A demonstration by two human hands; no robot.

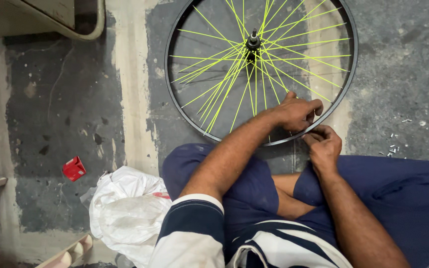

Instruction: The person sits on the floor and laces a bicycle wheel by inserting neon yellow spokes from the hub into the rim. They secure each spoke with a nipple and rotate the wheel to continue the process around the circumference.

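Note:
A bicycle wheel with a black rim (172, 89) and bright yellow-green spokes (224, 84) lies flat on the floor before me, its hub (253, 39) pointing up. My left hand (298, 113) reaches across inside the rim near its lower right edge, fingers pinched on a yellow-green spoke. My right hand (323, 146) sits just outside the rim at the same spot, fingers closed against the rim; what it pinches is too small to tell. I sit on the floor in dark blue trousers, knees on either side.
A crumpled white plastic bag (125, 208) lies at my left knee. A small red box (74, 168) sits further left. Several tiny metal pieces (395, 148) are scattered on the floor at right. A metal frame (75, 25) stands at top left.

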